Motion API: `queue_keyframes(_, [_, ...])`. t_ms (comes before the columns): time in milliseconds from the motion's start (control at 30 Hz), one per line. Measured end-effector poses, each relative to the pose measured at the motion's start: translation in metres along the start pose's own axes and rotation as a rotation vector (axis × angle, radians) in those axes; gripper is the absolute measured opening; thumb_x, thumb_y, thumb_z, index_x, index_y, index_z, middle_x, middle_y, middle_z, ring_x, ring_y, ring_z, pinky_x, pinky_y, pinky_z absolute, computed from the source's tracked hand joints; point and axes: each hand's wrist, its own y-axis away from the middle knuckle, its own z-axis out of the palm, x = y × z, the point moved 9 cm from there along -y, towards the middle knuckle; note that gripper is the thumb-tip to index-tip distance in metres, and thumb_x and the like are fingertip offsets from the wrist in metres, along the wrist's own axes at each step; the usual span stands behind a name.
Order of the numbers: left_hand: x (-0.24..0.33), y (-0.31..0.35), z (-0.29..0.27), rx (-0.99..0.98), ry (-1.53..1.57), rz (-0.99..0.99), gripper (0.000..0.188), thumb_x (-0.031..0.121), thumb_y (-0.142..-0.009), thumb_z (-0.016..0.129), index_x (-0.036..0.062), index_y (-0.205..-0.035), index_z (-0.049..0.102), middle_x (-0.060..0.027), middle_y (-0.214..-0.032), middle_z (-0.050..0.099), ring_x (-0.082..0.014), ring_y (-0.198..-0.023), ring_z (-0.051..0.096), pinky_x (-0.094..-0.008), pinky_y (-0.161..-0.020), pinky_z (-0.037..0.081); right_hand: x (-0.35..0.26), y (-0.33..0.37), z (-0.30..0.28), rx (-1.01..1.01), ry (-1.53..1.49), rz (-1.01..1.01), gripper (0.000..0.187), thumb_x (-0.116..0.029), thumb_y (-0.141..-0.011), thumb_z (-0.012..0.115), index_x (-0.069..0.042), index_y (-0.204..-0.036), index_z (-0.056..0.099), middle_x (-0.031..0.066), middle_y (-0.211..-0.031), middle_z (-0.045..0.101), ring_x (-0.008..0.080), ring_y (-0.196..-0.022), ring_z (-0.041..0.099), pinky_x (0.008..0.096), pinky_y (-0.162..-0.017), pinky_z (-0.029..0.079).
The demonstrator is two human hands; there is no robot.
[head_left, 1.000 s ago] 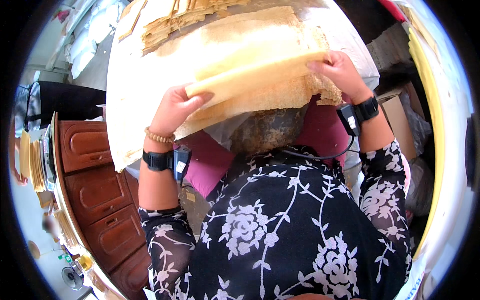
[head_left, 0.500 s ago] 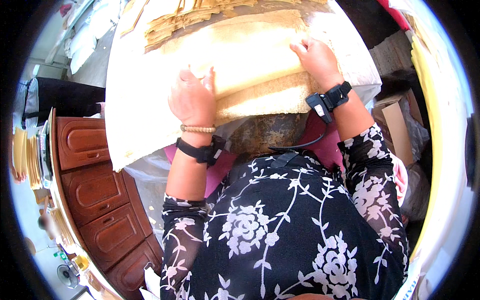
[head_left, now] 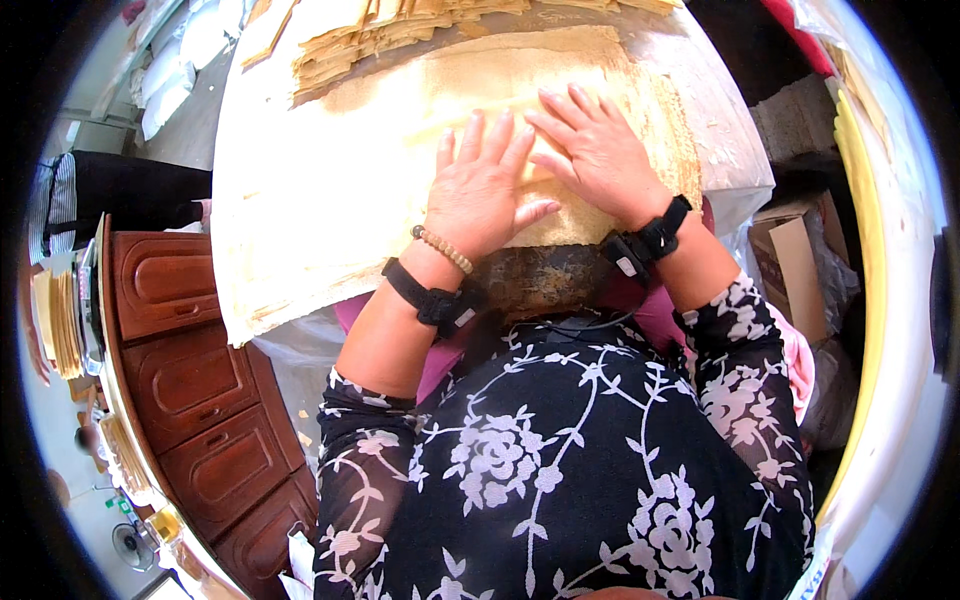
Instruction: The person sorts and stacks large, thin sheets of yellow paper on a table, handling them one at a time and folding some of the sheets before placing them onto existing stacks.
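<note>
A thin yellowish-tan sheet (head_left: 385,165) lies across the white-covered table in front of me, partly washed out by bright light. My left hand (head_left: 478,190) rests palm down on it, fingers spread and thumb pointing right. Close beside it, my right hand (head_left: 600,160) also lies flat on the sheet with its fingers apart. Neither hand grips anything. Another tan layer with a rough edge (head_left: 680,130) shows out to the right. Several flat tan pieces (head_left: 375,38) lie piled beyond the sheet.
The white-covered table (head_left: 728,150) ends at the right, near a cardboard box (head_left: 795,265). Brown cabinet doors (head_left: 165,285) stand at the left. A dark stained surface (head_left: 540,277) shows between the table edge and my body. White sacks (head_left: 168,95) lie at the far left.
Both hands were closed at the sheet's raised near edge. They have opened, come closer together and now lie flat on it. The raised edge has gone down.
</note>
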Motion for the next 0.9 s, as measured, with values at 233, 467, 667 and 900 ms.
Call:
queue_keyframes(233, [-0.027,0.008,-0.018,-0.058,0.01,0.063,0.048,0.028,-0.09,0.063,0.0081,-0.132,0.057,-0.0175,-0.142,0.054,-0.0359,-0.133,0.049,-0.0449,-0.109,0.041,0.033,0.002,0.002,-0.073,-0.014,0.137,0.07,-0.059,-0.096,0.047,-0.013,-0.149,0.046,0.008,-0.158,0.039,0.0369,-0.149,0.026,0.0473,-0.121,0.023])
queue_keyframes(467, [-0.083,0.014,-0.084,0.281,0.004,0.018,0.042,0.002,-0.087,0.055,0.0134,-0.127,0.063,-0.0117,-0.079,0.069,-0.0295,-0.066,0.066,-0.039,-0.059,0.054,0.142,0.028,-0.03,0.296,-0.912,0.326,0.049,-0.027,-0.102,0.053,-0.005,-0.144,0.05,0.0154,-0.149,0.049,0.0362,-0.141,0.04,0.0382,-0.118,0.03])
queue_keyframes(667, [-0.195,0.002,-0.191,0.549,-0.23,-0.407,0.053,0.014,-0.095,0.057,0.0227,-0.147,0.047,-0.0172,-0.07,0.066,-0.0384,-0.062,0.066,-0.0463,-0.051,0.05,0.185,0.082,-0.017,0.14,0.12,0.43,0.047,-0.031,-0.098,0.058,-0.007,-0.138,0.057,0.0166,-0.147,0.05,0.0356,-0.138,0.043,0.0417,-0.115,0.033])
queue_keyframes(900, [-0.309,-0.119,-0.106,0.131,-0.358,-0.611,0.051,0.043,-0.099,0.048,0.0155,-0.141,0.051,-0.0222,-0.107,0.071,-0.0413,-0.099,0.069,-0.0506,-0.085,0.054,0.165,0.074,-0.026,0.208,0.097,0.396,0.042,-0.029,-0.095,0.06,-0.01,-0.132,0.062,0.0157,-0.143,0.054,0.0342,-0.134,0.047,0.0423,-0.114,0.035])
